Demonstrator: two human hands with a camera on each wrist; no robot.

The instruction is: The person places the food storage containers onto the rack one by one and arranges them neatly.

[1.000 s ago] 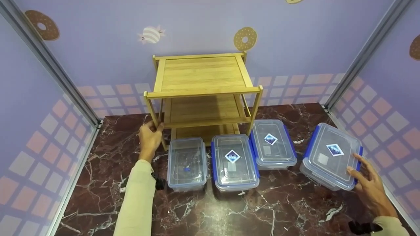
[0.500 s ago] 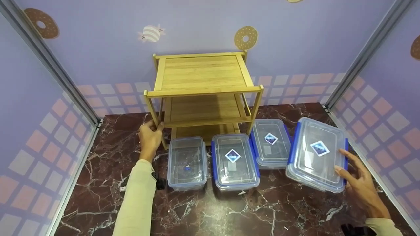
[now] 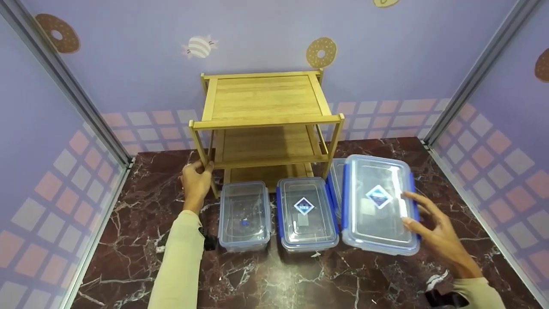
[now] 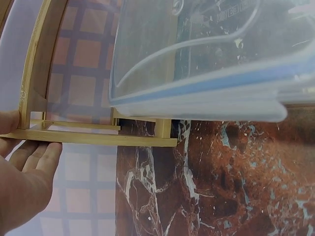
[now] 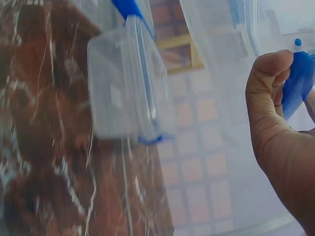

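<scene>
In the head view my left hand grips the front left leg of a wooden shelf rack; the left wrist view shows its fingers curled round the wood. My right hand holds a clear food storage box by its right edge, off the tabletop. That box has a lid, blue clips and a diamond label, and it partly hides another lidded box behind it. A third box with blue clips stands before the rack. Left of that is a clear box with no diamond label.
The rack has several tiers and stands against the patterned back wall. A dark red marbled tabletop runs underneath. Side walls with metal corner strips close in the space at left and right.
My right hand has carried its storage box leftward, from the right side to over the box near the rack's right leg. My left hand has stayed on the rack leg.
</scene>
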